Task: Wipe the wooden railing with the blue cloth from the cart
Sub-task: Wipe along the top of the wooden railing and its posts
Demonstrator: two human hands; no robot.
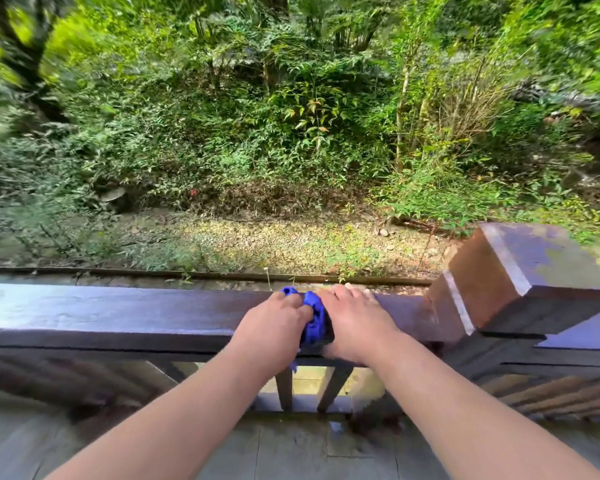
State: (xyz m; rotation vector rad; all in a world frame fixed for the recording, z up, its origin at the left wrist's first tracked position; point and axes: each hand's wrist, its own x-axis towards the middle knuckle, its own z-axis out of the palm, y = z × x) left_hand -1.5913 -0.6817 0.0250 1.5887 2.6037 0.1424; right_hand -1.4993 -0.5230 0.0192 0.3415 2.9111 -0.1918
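Dark brown wooden railing: flat top, slick sheen, long axis running left-right into chunky square wooden post. Crumpled bright blue cloth bunched on rail top between hands. Left hand clenched round cloth. Right hand palm-down on rail, fingers fairly straight, thumb side touching cloth.

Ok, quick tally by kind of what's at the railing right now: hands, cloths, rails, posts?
Hands: 2, left hand and right hand
Blue cloth: 1
Top rail: 1
Post: 1
Total: 5
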